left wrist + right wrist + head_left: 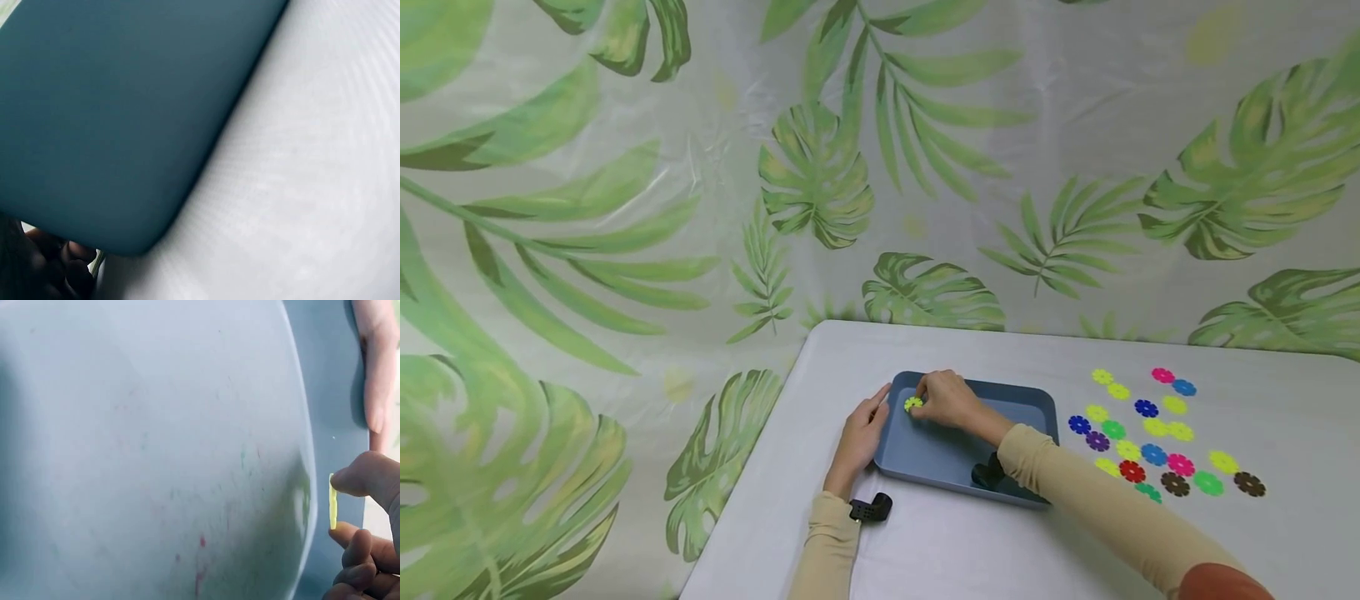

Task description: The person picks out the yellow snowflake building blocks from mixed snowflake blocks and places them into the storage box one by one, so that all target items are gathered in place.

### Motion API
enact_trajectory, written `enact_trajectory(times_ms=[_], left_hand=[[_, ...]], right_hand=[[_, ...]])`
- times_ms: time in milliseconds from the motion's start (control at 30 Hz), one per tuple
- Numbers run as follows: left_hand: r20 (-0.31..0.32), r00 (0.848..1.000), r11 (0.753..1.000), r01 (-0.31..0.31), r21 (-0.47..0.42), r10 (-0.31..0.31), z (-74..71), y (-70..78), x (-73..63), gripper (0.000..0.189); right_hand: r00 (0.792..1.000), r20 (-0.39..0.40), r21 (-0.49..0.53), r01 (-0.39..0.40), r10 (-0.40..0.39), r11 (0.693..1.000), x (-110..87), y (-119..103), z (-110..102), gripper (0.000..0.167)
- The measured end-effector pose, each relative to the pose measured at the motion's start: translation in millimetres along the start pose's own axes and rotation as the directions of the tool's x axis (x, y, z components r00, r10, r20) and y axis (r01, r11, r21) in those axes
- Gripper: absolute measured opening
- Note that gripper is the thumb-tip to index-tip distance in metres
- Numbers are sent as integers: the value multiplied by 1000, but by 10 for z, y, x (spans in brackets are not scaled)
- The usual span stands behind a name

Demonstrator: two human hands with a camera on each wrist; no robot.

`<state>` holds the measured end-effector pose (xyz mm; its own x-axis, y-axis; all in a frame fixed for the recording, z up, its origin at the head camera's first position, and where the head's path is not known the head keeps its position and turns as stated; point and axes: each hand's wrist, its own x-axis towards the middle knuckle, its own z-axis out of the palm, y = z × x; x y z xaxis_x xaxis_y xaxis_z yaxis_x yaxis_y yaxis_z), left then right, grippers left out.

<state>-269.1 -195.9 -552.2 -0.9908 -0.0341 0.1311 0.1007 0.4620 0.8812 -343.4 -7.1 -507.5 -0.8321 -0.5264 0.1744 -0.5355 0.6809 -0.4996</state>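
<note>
Matt blue plastic tray (1037,400), faintly scuffed inside, smooth white tabletop (970,550), glossy plastic flower discs (1153,433), leaf-print fabric backdrop (625,208).

One tray (1037,400), twenty-two flower discs (1146,408)

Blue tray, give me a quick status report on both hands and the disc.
Right hand pinches yellow-green notched disc over blue tray, far-left corner. Left hand on tray's left rim, fingers straight. Tray floor under the disc bare; other discs lie right of the tray.
</note>
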Motion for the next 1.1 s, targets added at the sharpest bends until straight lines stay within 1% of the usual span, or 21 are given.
enact_trajectory(times_ms=[300,467,600,1100], left_hand=[[-2,1000,1000,-21,1,21,4,7,10,42],[-7,1000,1000,-27,-5,27,4,-10,13,42],[-7,1000,1000,-25,-4,24,0,-8,8,42],[4,1000,1000,-22,-14,22,-9,1,5,42]], right_hand=[[1000,-22,-36,-14,14,999,36,-4,95,21],[998,-28,-61,-53,51,997,76,-7,118,25],[997,-26,-57,-72,71,996,92,-23,118,24],[997,-30,-51,-68,67,996,110,-54,170,24]])
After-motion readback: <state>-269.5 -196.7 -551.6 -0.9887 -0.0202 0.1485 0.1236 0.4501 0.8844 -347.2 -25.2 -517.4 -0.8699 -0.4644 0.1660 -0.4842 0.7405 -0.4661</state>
